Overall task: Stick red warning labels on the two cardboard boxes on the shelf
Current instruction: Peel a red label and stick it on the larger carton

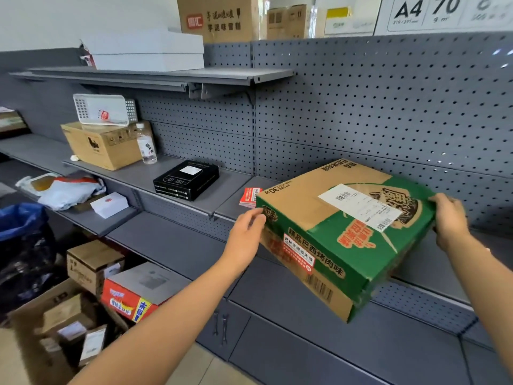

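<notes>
Behind the tilted green box (327, 218), red labels (249, 196) lie partly hidden.

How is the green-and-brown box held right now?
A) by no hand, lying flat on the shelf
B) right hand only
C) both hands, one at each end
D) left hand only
C: the left hand grips the left end of the box, the right hand curls its fingers over the right end, and the box sits tilted between them.

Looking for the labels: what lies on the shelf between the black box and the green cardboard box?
A small stack of red labels lies there, close by the green cardboard box, apart from the black box; head view.
</notes>
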Tool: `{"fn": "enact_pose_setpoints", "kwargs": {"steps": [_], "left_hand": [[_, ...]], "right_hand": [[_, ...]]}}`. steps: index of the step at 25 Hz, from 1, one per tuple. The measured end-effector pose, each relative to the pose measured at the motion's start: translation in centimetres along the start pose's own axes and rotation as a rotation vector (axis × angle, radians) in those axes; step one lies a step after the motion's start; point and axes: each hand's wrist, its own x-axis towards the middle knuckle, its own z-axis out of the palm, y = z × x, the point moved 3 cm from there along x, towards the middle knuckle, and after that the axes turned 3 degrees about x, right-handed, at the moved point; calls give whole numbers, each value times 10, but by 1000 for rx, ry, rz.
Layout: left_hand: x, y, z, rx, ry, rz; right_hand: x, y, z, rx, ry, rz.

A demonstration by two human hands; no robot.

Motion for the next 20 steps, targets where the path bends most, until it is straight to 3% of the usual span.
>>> {"fn": "enact_pose_setpoints", "kwargs": {"steps": [5, 20], "left_hand": [[38, 7, -7, -117, -11, -82], [138, 34, 74, 2, -271, -148]], "right_hand": [[14, 21, -31, -97, 67, 34], [-71, 6, -87, -251, 197, 25]]}}
